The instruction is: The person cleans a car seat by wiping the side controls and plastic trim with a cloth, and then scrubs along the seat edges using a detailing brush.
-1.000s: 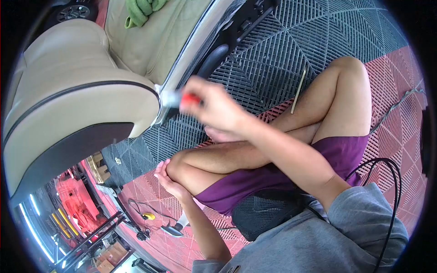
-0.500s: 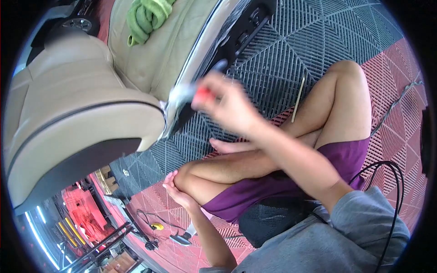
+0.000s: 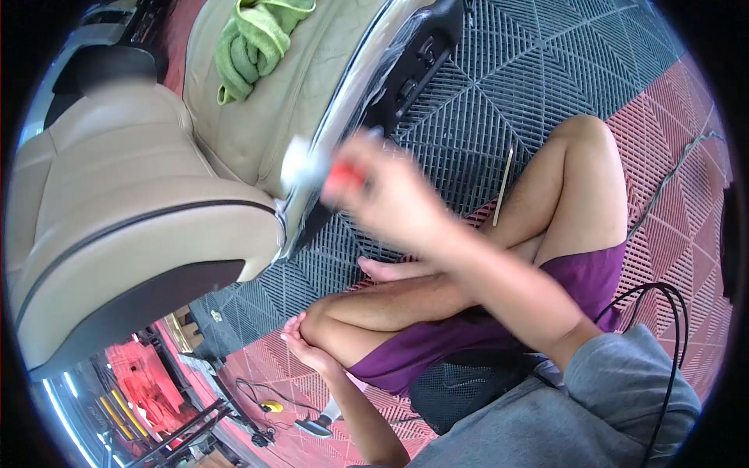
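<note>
My right hand [image 3: 382, 179], blurred by motion, is closed round a small red-handled tool [image 3: 343, 179]. The tool's whitish end [image 3: 300, 164] is smeared and lies over the side edge of a beige leather car seat cushion [image 3: 269, 148]. What kind of tool it is I cannot tell. Along that edge runs silvery, wrinkled material [image 3: 363, 78] beside the black side trim [image 3: 417, 74]. My left hand [image 3: 308, 347] rests at my bent knee, fingers stretched out and holding nothing.
A crumpled green towel [image 3: 257, 47] lies on the cushion. The beige seat backrest [image 3: 140, 187] stands at left. A thin pale stick [image 3: 504, 187] lies on the grey floor grating [image 3: 538, 70] near my leg. Black cables [image 3: 671, 292] hang by my right arm; a yellow item [image 3: 271, 406] sits among cords.
The tool's whitish end has shifted slightly left and up at the cushion edge, with my right hand still round the handle. My left hand stays at the knee. The whole view has shifted slightly.
</note>
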A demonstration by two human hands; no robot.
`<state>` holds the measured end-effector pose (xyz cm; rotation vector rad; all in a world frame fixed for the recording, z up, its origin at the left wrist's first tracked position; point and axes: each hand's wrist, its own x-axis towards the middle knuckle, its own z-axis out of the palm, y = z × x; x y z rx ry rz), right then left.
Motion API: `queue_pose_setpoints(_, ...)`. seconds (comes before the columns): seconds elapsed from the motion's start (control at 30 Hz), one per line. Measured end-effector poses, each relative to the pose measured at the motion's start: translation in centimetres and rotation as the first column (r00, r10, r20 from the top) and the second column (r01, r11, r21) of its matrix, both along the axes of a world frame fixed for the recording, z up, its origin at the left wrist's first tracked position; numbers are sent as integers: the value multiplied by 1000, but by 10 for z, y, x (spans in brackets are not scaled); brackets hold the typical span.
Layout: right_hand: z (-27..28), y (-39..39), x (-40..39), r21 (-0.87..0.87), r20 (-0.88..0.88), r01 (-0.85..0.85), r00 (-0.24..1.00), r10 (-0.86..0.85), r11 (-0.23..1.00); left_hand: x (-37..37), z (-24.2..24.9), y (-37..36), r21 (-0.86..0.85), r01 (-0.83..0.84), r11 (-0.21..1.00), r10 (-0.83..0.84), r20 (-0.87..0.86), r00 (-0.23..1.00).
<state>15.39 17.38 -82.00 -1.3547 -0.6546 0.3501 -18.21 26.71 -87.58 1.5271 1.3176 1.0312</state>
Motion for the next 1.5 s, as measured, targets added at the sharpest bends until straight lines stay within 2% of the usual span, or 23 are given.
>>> queue_pose_setpoints(0.03, 12, -10, 38, 14, 218, 211, 953, -209, 977, 1, -1, -2, 9, -14, 1000, 14, 22, 1000)
queue_pose_setpoints(0.07, 31, -26, 62, -19, -176, 288, 942, -287, 957, 5, -3, -1, 20, -6, 1000, 6, 17, 1000)
queue_pose_setpoints(0.1, 26, -41, 104, -43, 28, 489, 872, -489, 871, 8, -1, -1, 33, 0, 999, 0, 6, 1000)
queue_pose_setpoints(0.17, 49, -53, 142, 223, -226, 645, 763, -605, 731, 6, 4, -2, 36, -22, 999, 23, -32, 999)
queue_pose_setpoints(0.23, 22, -46, 127, -73, 33, 549, 836, -548, 833, 12, 0, 4, 23, -59, 998, 60, -54, 997)
queue_pose_setpoints(0.3, 5, -11, 50, 31, 37, 320, 946, -321, 947, 15, 3, 4, 33, -34, 999, 36, -80, 996)
queue_pose_setpoints(0.37, -19, -8, -12, -56, -57, -171, 984, 168, 984, 10, 1, 6, 30, -21, 999, 23, -95, 995)
queue_pose_setpoints(0.47, -21, -13, 10, -42, -55, -127, 991, 124, 991, 1, -2, 5, 15, -27, 1000, 27, -39, 999)
queue_pose_setpoints(0.53, -6, -21, 77, -17, 49, 207, 977, -206, 978, 5, 2, -4, 9, -61, 998, 61, -9, 998)
queue_pose_setpoints(0.63, -4, -42, 135, 105, -470, 641, 706, -530, 760, 11, 6, -7, 13, -77, 997, 77, -23, 997)
queue_pose_setpoints(0.73, -13, -10, 58, 44, 109, 357, 927, -359, 933, -3, -9, 11, 67, 5, 998, -2, -43, 999)
queue_pose_setpoints(0.83, -26, -25, -6, -161, 20, -401, 912, 409, 902, 0, -7, 10, 24, -26, 999, 26, -27, 999)
queue_pose_setpoints(0.93, -10, -36, 69, -25, 136, 131, 983, -126, 991, 1, -4, 1, -4, -24, 1000, 24, 20, 999)
queue_pose_setpoints(0.97, -17, -32, 100, 22, -3, 328, 945, -328, 944, -4, -2, 0, 8, -12, 1000, 12, 28, 1000)
queue_pose_setpoints(1.0, -2, -45, 129, -2, -508, 337, 811, -291, 941, -6, -4, 1, 3, -23, 1000, 23, 53, 998)
queue_pose_setpoints(1.1, -12, -28, 132, 102, -395, 589, 764, -511, 802, 1, -2, 5, -10, -43, 999, 44, 41, 998)
queue_pose_setpoints(1.13, -24, -12, 99, 54, -34, 384, 923, -383, 922, -7, -11, 14, 17, -25, 1000, 25, 25, 999)
queue_pose_setpoints(1.2, -9, -22, 28, -67, 31, -128, 991, 130, 990, -2, -5, 9, 7, -54, 999, 54, 3, 999)
queue_pose_setpoints(1.23, -5, -31, 13, -120, -34, -471, 882, 470, 874, 2, -4, 9, 4, -66, 998, 66, -5, 998)
queue_pose_setpoints(1.3, -5, -39, 18, -83, 34, -378, 924, 382, 922, 1, -7, 10, 21, -25, 999, 26, -2, 1000)
queue_pose_setpoints(1.37, 0, -38, 91, -69, 250, 25, 968, -7, 997, -6, -6, 3, 19, -20, 1000, 19, 29, 999)
queue_pose_setpoints(1.4, 25, -48, 126, -206, -143, -9, 989, -21, 979, -10, -7, 3, 7, -24, 1000, 24, 35, 999)
queue_pose_setpoints(1.5, 12, -66, 200, -149, -70, 535, 833, -549, 831, 3, 3, -3, -10, -82, 997, 82, 20, 996)
